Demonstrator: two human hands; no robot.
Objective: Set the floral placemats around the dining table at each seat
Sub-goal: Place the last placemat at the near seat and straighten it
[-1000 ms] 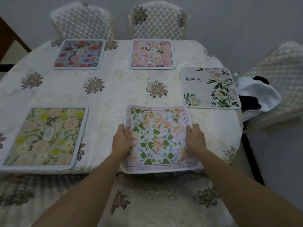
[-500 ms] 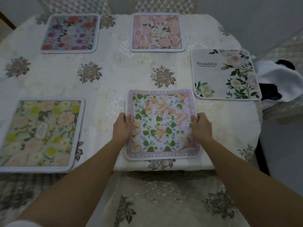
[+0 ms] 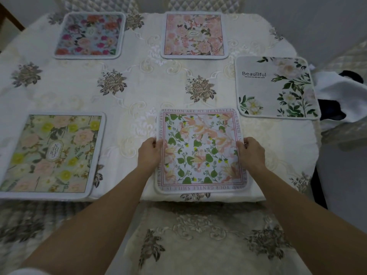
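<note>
A white floral placemat with green leaves, peach flowers and a lettered pink border [image 3: 200, 149] lies flat at the near edge of the table [image 3: 139, 92]. My left hand [image 3: 149, 153] grips its left edge and my right hand [image 3: 252, 153] grips its right edge. Several other placemats lie flat around the table: a yellow-green one [image 3: 51, 153] at the near left, a blue one with red flowers [image 3: 89, 35] at the far left, a pink one [image 3: 193, 34] at the far middle, and a grey "Beautiful" one [image 3: 276, 88] at the right.
A cream embroidered tablecloth covers the table. A cushioned chair seat [image 3: 198, 241] sits just below the near edge. Quilted chair backs [image 3: 202, 3] stand at the far side. White and black cloth [image 3: 337, 96] lies on a chair at the right.
The placemat has slid away from me, further onto the table, so it no longer overhangs the near edge. My hands stay on its two sides. My view has tilted down.
</note>
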